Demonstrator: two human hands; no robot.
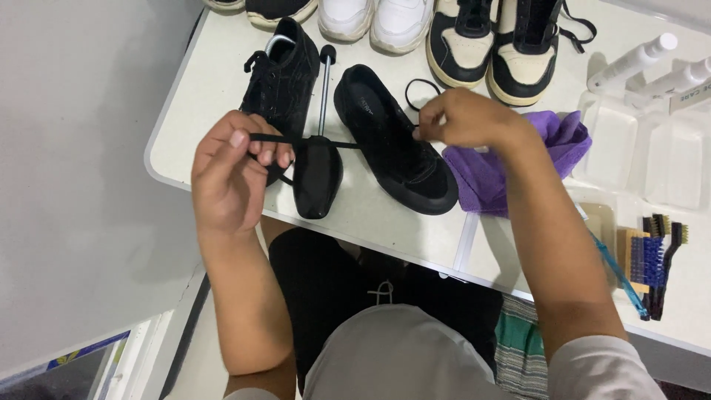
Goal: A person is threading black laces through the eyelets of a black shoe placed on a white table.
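I've got both arms out front, elbows bent. L hand (229, 174) is raised, fingers curled in a tight pinch, knuckles toward me. R hand (466, 118) sits farther out, wrist bent, fingertips pinched down, level w/ L grip.

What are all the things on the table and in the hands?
black shoes: two, black, middle of the table
shoe tree: one, black with a metal rod, between the black shoes
lace: one, black, stretched between both hands
white shoes: two, white, far edge
black-and-cream shoes: two, far edge, right of the white ones
cloth: one, purple, under the right wrist
bottles: two, white, far right
trays: clear, right side, count unclear
brushes: several, right edge
left hand: grip pinching the lace end
right hand: grip pinching the lace at the shoe
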